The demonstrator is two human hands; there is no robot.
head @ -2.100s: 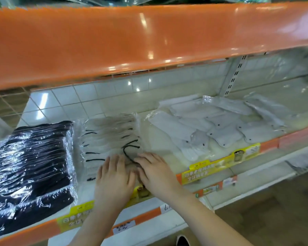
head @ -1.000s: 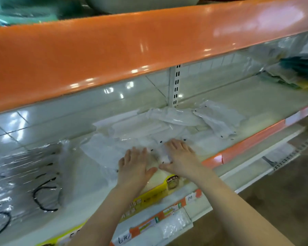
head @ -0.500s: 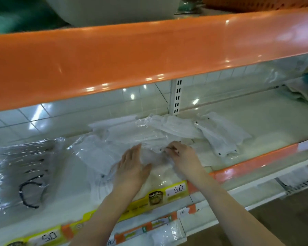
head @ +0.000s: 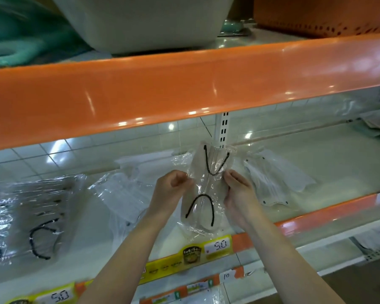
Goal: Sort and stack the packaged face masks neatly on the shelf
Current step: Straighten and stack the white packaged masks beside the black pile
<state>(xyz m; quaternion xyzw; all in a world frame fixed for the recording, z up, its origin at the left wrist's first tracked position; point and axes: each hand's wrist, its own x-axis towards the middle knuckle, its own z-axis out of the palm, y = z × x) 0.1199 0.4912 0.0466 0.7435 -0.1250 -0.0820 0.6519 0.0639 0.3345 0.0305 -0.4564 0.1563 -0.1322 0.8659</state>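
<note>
Left hand (head: 170,189) and right hand (head: 239,194) pinch the black-loop mask pack (head: 203,189) by its slick film edges above the shelf (head: 325,212); likely to slip.

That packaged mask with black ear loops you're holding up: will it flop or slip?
The packaged mask probably flops: thin and soft-looking, held at both edges by left hand and right hand. Its glossy, wrinkled wrapper looks slippery. Likely very light, since fingertip pinches carry it.
</note>
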